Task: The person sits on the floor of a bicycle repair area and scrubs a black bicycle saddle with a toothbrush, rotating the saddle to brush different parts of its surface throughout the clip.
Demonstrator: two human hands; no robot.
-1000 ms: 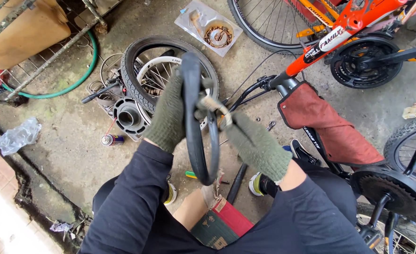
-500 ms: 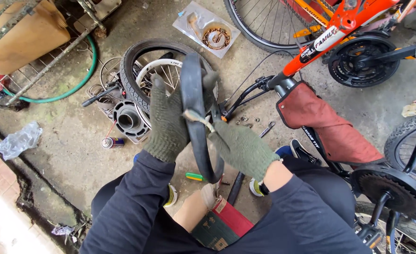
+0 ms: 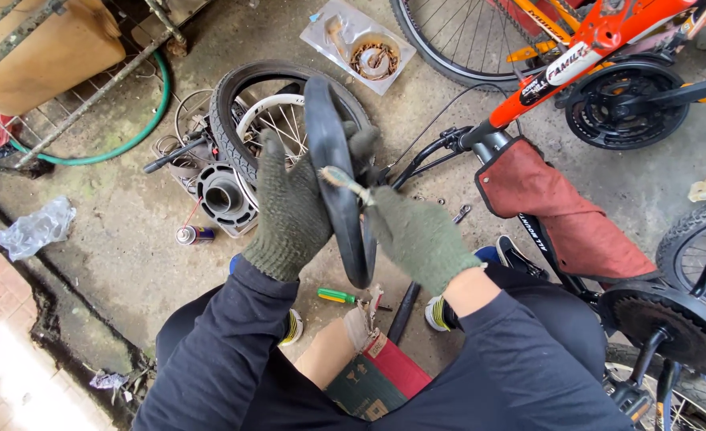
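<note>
- Far left, out of reach: a clear plastic bag lies on the concrete and a green hose curls under a metal rack. Neither is in use.
- Left of centre: a spoked wheel with its tyre lies flat on the ground beside a small spray can, set aside but within arm's reach.
- Your left hand, in a green knit glove, is closed around the black inner tube. You hold the tube up on edge in front of you, over your knees, so one stretch of rubber faces you.
- Your right hand, gloved likewise, pinches a small brush-like tool whose tip touches the tube; the left-hand hold steadies the rubber against that contact.
- Below the hands: a green-handled screwdriver lies on the floor, close by.
- Right: an orange bicycle lies on its side, a red cloth draped over its frame.
</note>
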